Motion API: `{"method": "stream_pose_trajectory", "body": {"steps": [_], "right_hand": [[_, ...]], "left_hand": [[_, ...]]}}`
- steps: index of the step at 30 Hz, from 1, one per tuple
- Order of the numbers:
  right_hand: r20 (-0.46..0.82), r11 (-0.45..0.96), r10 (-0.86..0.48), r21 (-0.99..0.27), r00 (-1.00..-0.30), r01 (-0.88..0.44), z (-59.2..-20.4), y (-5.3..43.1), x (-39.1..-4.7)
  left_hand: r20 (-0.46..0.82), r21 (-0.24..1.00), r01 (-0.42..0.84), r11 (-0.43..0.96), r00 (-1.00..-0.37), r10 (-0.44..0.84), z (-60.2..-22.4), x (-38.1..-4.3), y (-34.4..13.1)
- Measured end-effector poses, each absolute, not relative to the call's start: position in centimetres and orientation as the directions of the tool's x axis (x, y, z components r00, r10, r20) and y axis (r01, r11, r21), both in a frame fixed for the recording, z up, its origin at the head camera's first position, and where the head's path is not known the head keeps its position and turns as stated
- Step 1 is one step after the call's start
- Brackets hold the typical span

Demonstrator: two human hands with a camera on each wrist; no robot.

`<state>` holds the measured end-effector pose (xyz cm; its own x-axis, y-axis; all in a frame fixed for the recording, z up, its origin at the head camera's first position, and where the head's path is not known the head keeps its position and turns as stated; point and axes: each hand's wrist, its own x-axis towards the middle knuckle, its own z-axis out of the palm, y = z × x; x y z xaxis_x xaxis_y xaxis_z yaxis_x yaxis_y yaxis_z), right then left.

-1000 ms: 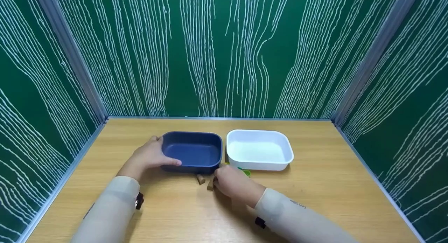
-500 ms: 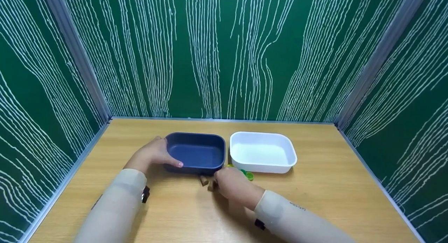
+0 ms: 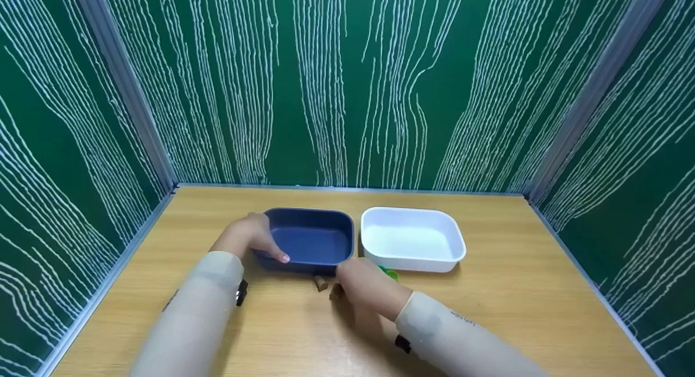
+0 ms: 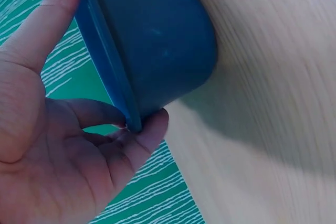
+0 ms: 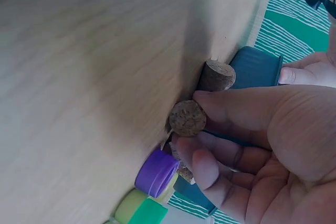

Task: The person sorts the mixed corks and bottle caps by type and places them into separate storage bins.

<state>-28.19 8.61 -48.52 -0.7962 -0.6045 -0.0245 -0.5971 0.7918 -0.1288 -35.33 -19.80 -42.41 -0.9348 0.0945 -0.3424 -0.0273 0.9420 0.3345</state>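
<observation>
My left hand (image 3: pixel 251 237) holds the left end of a dark blue rectangular tub (image 3: pixel 312 244); the thumb lies over its near rim. The left wrist view shows curled fingertips (image 4: pixel 155 124) at the rim's corner. In front of the tub, my right hand (image 3: pixel 372 286) pinches a brown cork (image 5: pixel 187 118) between thumb and fingers, low over the table or touching it; I cannot tell which. Another cork (image 3: pixel 321 283) lies just to the left. Beyond the fingers, a further cork is partly hidden beside a purple bottle cap (image 5: pixel 157 172).
A white rectangular tub (image 3: pixel 412 238) stands right of the blue one across a narrow gap. Green caps (image 3: pixel 391 274) lie at its near side, and a yellow cap (image 5: pixel 130 206) shows in the right wrist view. Green, white-streaked walls (image 3: pixel 320 89) enclose the wooden table (image 3: pixel 488 290).
The head view has shifted, so both tubs appear slightly further right and lower. My left forearm has swung right. My right hand now hides the yellow cap and more of its cork.
</observation>
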Motion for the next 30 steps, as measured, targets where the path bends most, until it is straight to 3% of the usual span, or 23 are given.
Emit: {"method": "stream_pose_trajectory", "body": {"steps": [10, 20, 27, 30], "right_hand": [[-0.111, 0.823, -0.563, -0.161, -0.819, -0.545, -48.1, 8.2, -28.6], [-0.095, 0.818, -0.574, -0.12, -0.814, -0.563, -48.2, 7.8, -28.6], [0.014, 0.791, -0.608, 0.093, -0.794, -0.604, -48.9, 7.4, -27.6], [0.009, 0.8, -0.593, 0.115, -0.805, -0.588, -48.8, 7.3, -27.3]], "left_hand": [[-0.406, 0.282, -0.059, 0.958, -0.912, 0.063, -41.1, -35.5, -18.6], [-0.404, 0.313, -0.081, 0.946, -0.913, 0.055, -41.2, -35.4, -18.7], [-0.396, 0.281, -0.084, 0.956, -0.918, 0.036, -41.4, -35.1, -18.6], [-0.401, 0.292, -0.104, 0.951, -0.916, 0.024, -41.5, -35.0, -18.7]]}}
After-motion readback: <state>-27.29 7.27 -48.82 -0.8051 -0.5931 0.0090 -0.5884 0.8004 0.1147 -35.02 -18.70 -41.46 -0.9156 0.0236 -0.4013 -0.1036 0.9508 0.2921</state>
